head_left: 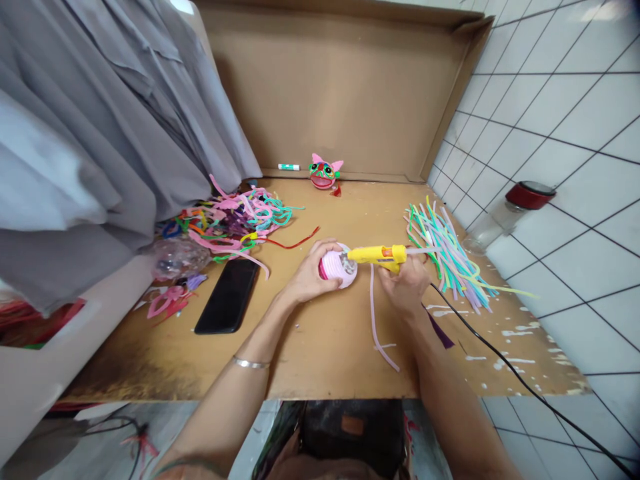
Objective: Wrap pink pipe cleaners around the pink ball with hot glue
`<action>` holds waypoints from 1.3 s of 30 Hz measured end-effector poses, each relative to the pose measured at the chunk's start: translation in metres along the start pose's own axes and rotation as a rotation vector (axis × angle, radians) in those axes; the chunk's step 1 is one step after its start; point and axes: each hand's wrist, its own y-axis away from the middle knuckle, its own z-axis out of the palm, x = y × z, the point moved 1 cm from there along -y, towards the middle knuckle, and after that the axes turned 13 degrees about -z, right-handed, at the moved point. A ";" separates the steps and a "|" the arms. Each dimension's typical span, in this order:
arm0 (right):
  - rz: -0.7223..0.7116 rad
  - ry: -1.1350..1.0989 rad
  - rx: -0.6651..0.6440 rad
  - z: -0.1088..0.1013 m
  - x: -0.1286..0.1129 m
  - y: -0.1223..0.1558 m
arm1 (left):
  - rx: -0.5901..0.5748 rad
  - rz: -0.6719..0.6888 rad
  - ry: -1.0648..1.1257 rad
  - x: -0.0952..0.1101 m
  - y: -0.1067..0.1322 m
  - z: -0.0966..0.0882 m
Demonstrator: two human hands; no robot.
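Note:
My left hand (310, 275) is wrapped round a small ball (338, 268) wound with pink and lilac pipe cleaner, resting on the brown cardboard work surface (320, 347). My right hand (406, 283) grips a yellow glue gun (377, 255) by its handle, the nozzle pointing left and touching the ball. A lilac pipe cleaner (376, 320) trails from the ball toward me. The gun's black cord (505, 363) runs off to the lower right.
A black phone (227, 295) lies left of my hands. Tangled pipe cleaners (235, 220) lie at back left, a straight bundle (445, 250) at right. A finished pink cat-like figure (325, 172) and a marker (289, 167) sit by the cardboard backdrop. A red-lidded jar (505, 213) lies on the tiles.

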 end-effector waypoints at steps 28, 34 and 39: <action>0.551 -0.044 -0.025 0.027 0.061 0.007 | 0.012 -0.041 -0.031 0.003 0.001 -0.002; 0.631 0.028 0.055 0.042 0.083 0.020 | 0.006 -0.046 -0.001 0.002 0.001 -0.001; 0.705 0.072 0.107 0.043 0.094 0.023 | 0.016 -0.031 -0.025 0.000 0.000 0.000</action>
